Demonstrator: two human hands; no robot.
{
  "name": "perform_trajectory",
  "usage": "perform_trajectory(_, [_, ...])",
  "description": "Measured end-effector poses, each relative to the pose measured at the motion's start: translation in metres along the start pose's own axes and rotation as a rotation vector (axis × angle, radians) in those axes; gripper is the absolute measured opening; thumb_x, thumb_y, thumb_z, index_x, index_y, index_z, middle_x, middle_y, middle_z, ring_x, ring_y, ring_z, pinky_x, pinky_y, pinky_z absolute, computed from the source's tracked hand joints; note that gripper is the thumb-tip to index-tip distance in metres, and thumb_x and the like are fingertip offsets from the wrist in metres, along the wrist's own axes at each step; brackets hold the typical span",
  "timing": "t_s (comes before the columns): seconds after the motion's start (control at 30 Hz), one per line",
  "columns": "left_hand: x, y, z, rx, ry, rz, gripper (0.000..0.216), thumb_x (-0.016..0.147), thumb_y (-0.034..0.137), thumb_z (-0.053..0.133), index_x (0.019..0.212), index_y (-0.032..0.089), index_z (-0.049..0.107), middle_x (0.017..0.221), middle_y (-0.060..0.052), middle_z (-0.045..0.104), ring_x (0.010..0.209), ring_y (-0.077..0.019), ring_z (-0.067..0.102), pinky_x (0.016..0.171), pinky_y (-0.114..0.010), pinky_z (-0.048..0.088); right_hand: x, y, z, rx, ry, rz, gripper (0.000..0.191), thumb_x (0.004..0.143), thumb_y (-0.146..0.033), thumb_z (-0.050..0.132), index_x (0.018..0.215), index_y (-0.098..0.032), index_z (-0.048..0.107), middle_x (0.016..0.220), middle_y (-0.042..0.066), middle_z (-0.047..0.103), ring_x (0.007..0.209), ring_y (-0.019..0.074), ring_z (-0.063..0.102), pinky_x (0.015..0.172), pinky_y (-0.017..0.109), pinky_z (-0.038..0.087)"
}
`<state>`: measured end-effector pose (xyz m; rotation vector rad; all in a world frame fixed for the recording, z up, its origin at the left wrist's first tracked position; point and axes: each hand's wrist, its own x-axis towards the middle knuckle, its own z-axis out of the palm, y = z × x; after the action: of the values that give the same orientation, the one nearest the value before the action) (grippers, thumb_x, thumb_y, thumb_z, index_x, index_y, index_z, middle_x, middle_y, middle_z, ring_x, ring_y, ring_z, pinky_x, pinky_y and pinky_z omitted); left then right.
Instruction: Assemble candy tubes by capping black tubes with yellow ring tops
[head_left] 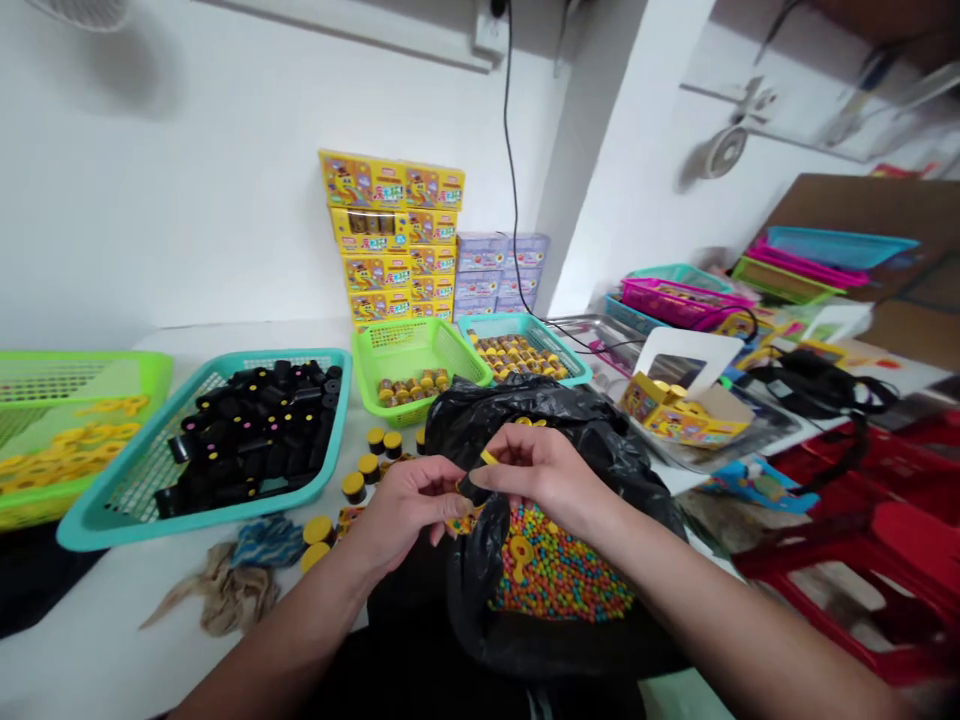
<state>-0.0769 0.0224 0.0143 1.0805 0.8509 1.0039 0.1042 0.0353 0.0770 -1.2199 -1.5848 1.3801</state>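
Observation:
My left hand [409, 505] and my right hand [544, 475] meet over an open black plastic bag [570, 430] full of small multicoloured candy beads [559, 580]. Together they pinch a small black tube [472, 488] with a yellow cap between the fingertips. A yellow scoop-like piece [519, 555] lies on the beads. Left of the bag, a few capped black-and-yellow tubes [371, 455] stand on the white table [90, 640], and yellow caps [316, 535] lie near my left wrist.
A teal basket [112, 505] holds several black tubes; a green basket [154, 375] at far left holds yellow pieces. Two more baskets [409, 350] behind hold filled tubes. Stacked yellow boxes [394, 235] stand against the wall. An open yellow carton [679, 405], coloured trays and red stools [862, 560] are right.

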Motion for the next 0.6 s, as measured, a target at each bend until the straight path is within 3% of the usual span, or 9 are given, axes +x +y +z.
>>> perform_trajectory(0.37, [0.011, -0.011, 0.016, 0.033, -0.032, -0.072, 0.032, 0.058, 0.032, 0.085, 0.073, 0.014, 0.064, 0.055, 0.004, 0.057, 0.038, -0.0059, 0.046, 0.033, -0.015, 0.03, -0.014, 0.009, -0.014, 0.042, 0.095, 0.031, 0.021, 0.062, -0.029, 0.076, 0.064, -0.02, 0.056, 0.049, -0.008, 0.047, 0.039, 0.0068, 0.041, 0.038, 0.021, 0.03])
perform_trajectory(0.6, [0.013, -0.014, 0.023, -0.04, -0.062, -0.01, 0.034, 0.055, 0.029, 0.09, 0.079, 0.014, 0.07, 0.061, 0.003, 0.058, 0.052, -0.0065, 0.046, 0.045, -0.017, 0.034, -0.024, 0.022, -0.014, -0.037, 0.202, -0.111, 0.021, 0.064, -0.027, 0.074, 0.065, -0.019, 0.055, 0.056, -0.007, 0.048, 0.052, 0.0083, 0.04, 0.047, 0.022, 0.029])
